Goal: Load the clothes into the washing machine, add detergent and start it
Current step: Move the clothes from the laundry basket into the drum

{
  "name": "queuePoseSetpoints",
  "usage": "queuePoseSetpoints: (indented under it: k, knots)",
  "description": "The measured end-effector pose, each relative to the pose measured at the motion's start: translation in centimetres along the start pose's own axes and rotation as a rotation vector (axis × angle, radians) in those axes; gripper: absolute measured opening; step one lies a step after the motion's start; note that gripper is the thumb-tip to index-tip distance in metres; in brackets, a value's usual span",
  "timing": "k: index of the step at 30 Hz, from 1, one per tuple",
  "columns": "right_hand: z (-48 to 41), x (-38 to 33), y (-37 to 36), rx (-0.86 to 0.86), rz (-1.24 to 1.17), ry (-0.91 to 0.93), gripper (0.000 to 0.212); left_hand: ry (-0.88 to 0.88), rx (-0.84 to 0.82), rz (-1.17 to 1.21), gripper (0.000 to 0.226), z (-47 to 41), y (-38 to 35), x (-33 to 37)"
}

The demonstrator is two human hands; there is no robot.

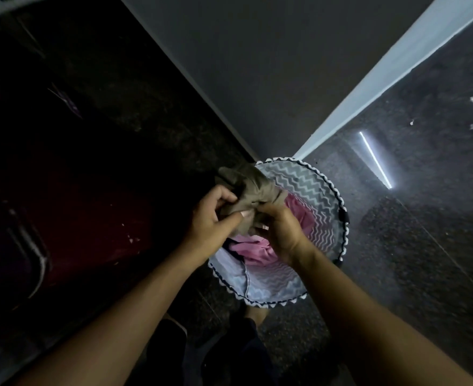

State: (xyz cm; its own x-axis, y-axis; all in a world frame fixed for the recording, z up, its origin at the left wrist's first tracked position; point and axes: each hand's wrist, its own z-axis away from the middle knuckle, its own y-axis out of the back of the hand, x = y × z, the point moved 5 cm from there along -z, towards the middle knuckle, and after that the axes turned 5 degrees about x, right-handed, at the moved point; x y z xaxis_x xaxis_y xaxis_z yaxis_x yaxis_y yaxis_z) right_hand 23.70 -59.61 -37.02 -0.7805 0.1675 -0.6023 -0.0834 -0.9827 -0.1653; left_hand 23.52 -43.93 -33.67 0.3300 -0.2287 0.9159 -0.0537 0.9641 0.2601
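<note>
Left hand [211,215]: fingers curled, grips olive garment [253,185] at its 7 o'clock end | right hand [281,232]: pinches same garment at 5 o'clock | garment: bunched, over 10 o'clock rim of chevron basket [313,185] | pink cloth [253,250]: inside basket, beneath hands | dark red appliance [76,218]: 9 o'clock of basket, dim.

Basket [307,185] mouth open, wall [257,65] just behind.
</note>
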Motion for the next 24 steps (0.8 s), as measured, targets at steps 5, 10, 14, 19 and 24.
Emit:
queuePoseSetpoints:
  k: [5, 10, 14, 19, 24]
  knots:
    - [4.1, -3.4, 1.4, 0.07, -0.254, 0.045, 0.067, 0.218, -0.233, 0.012, 0.086, 1.9, -0.9, 2.3]
    - [10.4, -9.7, 0.0, -0.089, -0.275, 0.188, 0.013, 0.217, -0.243, -0.065, 0.097, 4.5, -0.9, 9.3]
    - [17.4, -15.4, -1.1, -0.067, -0.052, 0.286, 0.037, 0.185, -0.169, 0.037, 0.076, 6.2, 0.8, 16.2]
    - [25.4, -20.3, 0.8, -0.051, 0.174, 0.511, 0.036, 0.074, -0.104, 0.226, 0.038, 9.2, 3.5, 26.5]
    - [29.4, -20.4, -0.4, -0.114, 0.499, 0.594, 0.079, 0.031, -0.071, 0.441, 0.026, 11.2, 7.9, 34.9]
